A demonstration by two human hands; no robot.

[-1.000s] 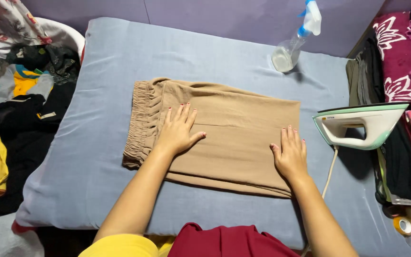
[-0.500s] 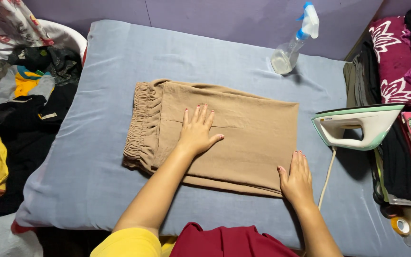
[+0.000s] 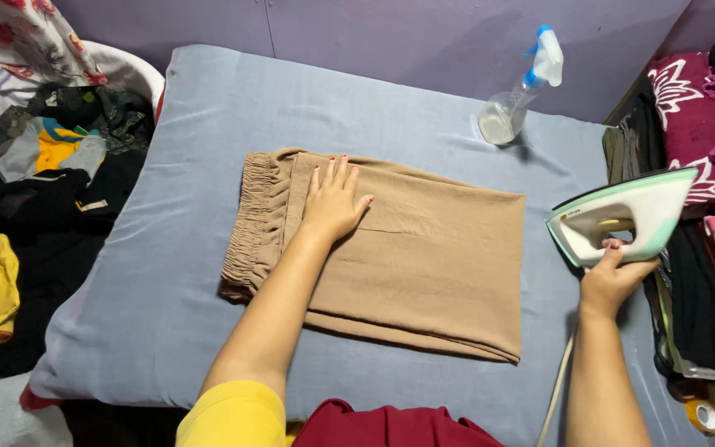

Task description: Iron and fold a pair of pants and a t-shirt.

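A: Far left: heap of clothes (image 3: 18,207), black, grey and yellow, beside a grey-blue padded surface (image 3: 167,281).

B: Centre?

A: Folded tan trousers (image 3: 424,265), flat on the padded surface. Long axis left to right, tilted slightly down toward the right. Elastic waistband (image 3: 250,223) at the left end; leg ends at the right end.

B: Left hand?

A: Left hand (image 3: 333,203) palm down on the trousers just right of the waistband, fingers spread and pointing away from the body, pressed flat against the cloth. Nothing pinched or gripped.

B: Further right?

A: Clear spray bottle (image 3: 523,91) with blue-and-white head, lying tilted at the far edge of the surface, well apart from the trousers. White-and-green iron (image 3: 622,219) standing on its heel at the right edge, soleplate facing left toward the trousers. Right hand (image 3: 614,277) touching the iron's base from below, fingers curled against it; full grasp not discernible. Stacked folded garments (image 3: 705,141) at far right.
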